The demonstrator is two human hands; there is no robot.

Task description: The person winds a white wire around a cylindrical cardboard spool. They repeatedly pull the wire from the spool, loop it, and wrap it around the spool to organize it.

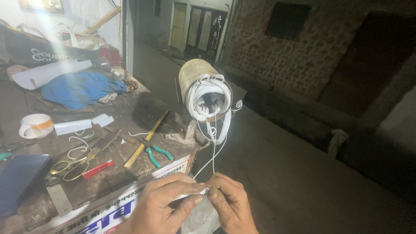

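Off the workbench's (130,173) near corner | left hand (167,203) and right hand (229,203) pinch white wire (213,151), fingertips closed on it | wire runs up to coil (208,97) on spool | step: working wire end; next likely needs steady tension.

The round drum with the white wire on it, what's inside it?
Loops of white wire hang across the open end of the round drum. Behind the loops it looks dark, with small shapes too hidden to name.
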